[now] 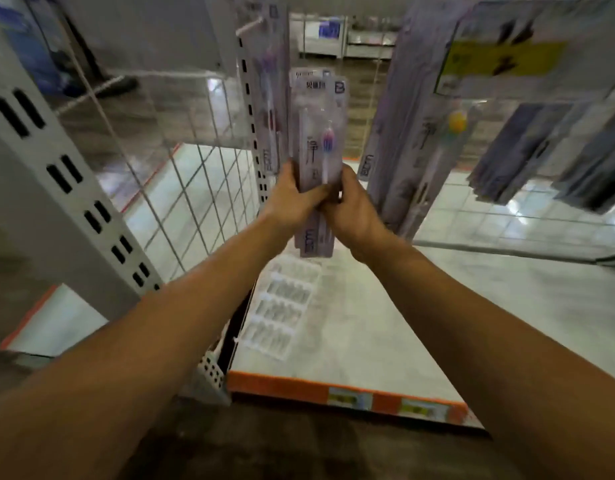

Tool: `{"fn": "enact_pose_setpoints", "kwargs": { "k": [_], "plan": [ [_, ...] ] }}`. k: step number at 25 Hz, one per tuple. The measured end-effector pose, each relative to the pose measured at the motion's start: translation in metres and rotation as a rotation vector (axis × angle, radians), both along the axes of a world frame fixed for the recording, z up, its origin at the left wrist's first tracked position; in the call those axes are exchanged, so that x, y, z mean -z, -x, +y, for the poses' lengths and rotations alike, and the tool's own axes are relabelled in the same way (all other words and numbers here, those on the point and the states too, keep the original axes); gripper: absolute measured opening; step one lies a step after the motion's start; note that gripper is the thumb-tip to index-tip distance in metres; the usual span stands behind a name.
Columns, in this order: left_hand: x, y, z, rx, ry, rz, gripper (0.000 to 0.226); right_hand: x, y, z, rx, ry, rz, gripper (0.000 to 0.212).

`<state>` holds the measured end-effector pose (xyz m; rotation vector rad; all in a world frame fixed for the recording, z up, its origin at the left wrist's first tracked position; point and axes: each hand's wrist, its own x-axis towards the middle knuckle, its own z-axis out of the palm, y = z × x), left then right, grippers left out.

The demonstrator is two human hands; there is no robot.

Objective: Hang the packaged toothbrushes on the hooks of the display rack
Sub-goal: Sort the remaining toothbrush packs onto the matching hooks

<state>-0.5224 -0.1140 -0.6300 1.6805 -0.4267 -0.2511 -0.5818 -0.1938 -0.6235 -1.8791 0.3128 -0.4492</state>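
Observation:
A small stack of packaged toothbrushes (318,133) stands upright in the middle of the view, pale lilac cards with a pink-headed brush showing. My left hand (292,199) grips the stack's lower left side and my right hand (354,209) grips its lower right, fingers touching. Just up and left, a white hook (249,26) sticks out of the display rack's upright, with one toothbrush pack (269,98) hanging by it. More toothbrush packs (408,140) hang to the right of the stack.
A white wire grid panel (195,181) forms the rack's back. Below lies a pale shelf with an orange front edge (333,389) and clear packs of small items (282,306). A slotted grey upright (57,174) stands left. Dark hanging packs (541,161) fill the right.

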Motion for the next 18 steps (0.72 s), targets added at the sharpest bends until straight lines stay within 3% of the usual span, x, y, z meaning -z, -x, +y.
{"fn": "enact_pose_setpoints", "kwargs": {
  "k": [7, 11, 18],
  "plan": [
    [-0.03, -0.031, -0.015, -0.136, 0.143, -0.13, 0.059, -0.019, -0.05, -0.009, -0.053, -0.037, -0.157, 0.026],
    [-0.045, -0.046, -0.012, -0.202, 0.154, -0.104, 0.059, -0.028, -0.071, -0.006, -0.102, -0.019, -0.227, 0.027],
    [-0.036, -0.052, -0.013, -0.198, 0.208, -0.06, 0.038, -0.018, -0.083, -0.005, -0.19, -0.012, -0.244, 0.028]
  ]
}}
